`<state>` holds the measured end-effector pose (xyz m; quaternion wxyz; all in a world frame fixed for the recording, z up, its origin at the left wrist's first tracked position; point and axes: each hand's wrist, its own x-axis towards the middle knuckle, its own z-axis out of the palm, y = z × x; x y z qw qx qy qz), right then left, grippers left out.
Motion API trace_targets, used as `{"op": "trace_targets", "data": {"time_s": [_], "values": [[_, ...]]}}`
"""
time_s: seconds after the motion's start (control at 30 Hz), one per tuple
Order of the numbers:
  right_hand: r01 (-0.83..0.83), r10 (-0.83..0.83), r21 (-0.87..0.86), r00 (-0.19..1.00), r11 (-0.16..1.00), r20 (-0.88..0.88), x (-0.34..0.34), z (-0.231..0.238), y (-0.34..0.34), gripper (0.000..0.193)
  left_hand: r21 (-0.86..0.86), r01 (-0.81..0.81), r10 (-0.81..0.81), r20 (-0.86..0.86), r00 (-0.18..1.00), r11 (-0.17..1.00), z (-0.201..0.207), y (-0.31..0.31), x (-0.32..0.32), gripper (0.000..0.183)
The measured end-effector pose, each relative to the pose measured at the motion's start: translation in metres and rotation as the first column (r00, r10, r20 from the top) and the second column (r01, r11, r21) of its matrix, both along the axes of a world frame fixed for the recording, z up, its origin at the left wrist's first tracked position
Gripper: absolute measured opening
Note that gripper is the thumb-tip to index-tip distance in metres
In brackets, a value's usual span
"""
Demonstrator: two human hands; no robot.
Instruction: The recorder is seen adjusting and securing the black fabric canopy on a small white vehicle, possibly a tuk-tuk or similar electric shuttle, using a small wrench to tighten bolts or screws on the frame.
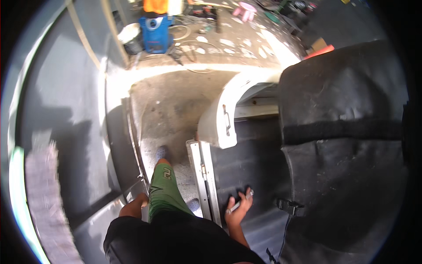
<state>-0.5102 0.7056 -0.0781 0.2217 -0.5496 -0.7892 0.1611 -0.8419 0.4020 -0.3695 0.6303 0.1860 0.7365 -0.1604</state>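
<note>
Black cloth of the wearer's clothing (176, 240) fills the lower edge, closest to the camera. Beyond it, the right hand (238, 214) has its fingers curled around a slim, silver metal tool (235, 207), slanting over a black, ridged mat (259, 163). Just right of this hand, a black plastic buckle (291, 207) lies against a large, black, leather-like cover (351, 189). The left hand (143, 200) shows beside green printed shorts (166, 187); whether its fingers are open or closed cannot be told.
</note>
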Motion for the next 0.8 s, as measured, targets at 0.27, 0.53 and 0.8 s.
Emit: {"op": "trace_targets", "data": {"time_s": [0.27, 0.53, 0.8], "values": [[-0.082, 0.083, -0.014, 0.983, 0.997, 0.166, -0.061, -0.011, 0.071, 0.056, 0.636, -0.338, 0.519, -0.117, 0.847, 0.694, 0.062, 0.201, -0.138, 0.039], [0.007, 0.033, -0.135, 0.956, 0.991, 0.293, -0.063, -0.013, 0.071, 0.064, 0.670, 0.315, -0.582, 0.215, 0.784, 0.672, 0.133, 0.372, -0.134, 0.051], [0.239, -0.027, -0.512, 0.922, 0.825, 0.387, -0.074, -0.012, 0.051, 0.076, 0.854, 0.463, -0.876, -0.018, 0.481, 0.237, 0.149, 0.377, -0.079, 0.060]]}}
